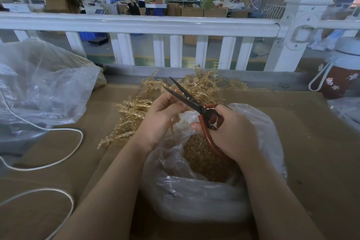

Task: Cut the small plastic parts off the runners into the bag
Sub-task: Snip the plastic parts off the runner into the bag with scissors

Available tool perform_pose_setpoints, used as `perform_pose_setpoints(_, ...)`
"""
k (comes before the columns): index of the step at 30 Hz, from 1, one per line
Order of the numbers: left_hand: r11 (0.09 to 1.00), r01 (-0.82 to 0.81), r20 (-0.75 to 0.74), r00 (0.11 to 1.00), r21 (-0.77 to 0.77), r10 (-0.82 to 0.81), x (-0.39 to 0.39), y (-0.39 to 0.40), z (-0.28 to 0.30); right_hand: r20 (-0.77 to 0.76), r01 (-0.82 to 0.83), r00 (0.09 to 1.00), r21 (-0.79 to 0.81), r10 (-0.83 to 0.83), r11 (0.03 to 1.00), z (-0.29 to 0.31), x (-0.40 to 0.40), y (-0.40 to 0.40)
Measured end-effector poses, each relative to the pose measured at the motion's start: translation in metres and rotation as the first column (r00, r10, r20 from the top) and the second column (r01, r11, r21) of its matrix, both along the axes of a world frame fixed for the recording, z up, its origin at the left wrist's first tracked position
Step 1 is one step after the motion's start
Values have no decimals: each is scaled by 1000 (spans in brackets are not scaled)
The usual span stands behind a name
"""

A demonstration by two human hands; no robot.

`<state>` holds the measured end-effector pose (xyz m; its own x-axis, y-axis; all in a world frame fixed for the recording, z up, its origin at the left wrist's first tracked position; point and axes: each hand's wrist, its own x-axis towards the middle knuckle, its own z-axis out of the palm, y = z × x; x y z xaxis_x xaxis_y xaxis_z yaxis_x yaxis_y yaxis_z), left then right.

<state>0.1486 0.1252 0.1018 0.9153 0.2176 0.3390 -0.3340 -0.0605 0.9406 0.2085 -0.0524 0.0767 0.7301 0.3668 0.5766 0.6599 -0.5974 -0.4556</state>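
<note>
The right hand (pixel 231 132) grips the red handles of the scissors (pixel 192 103), whose dark blades stand parted and point up-left. The left hand (pixel 161 115) has its fingers curled around a tan runner (pixel 176 121), most of it hidden in the fist. Both hands hover over the open clear bag (pixel 194 191), which holds a heap of small cut parts (pixel 206 161). Behind, a tangled pile of runners (pixel 136 111) lies on the table (pixel 311 142); single pieces blur together.

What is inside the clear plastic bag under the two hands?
The bag holds a heap of small tan cut parts, seen through its open mouth. The right hand, the scissors and the crumpled plastic hide how deep the heap goes.
</note>
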Motion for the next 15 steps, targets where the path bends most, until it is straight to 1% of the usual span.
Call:
perform_pose_setpoints(4, 998, -55, 66, 996, -30, 57, 0, 0, 0, -13, 8, 1000, -17, -8, 1000, -2, 2, -1)
perform_pose_setpoints(11, 993, -110, 65, 992, 49, 106, 1, 1, -2, -20, 16, 1000, -36, -17, 999, -1, 2, 0)
perform_pose_setpoints(15, 992, -107, 81, 992, 63, 101, 1, 2, -1, -34, 21, 999, -36, -22, 999, 1, 0, 1)
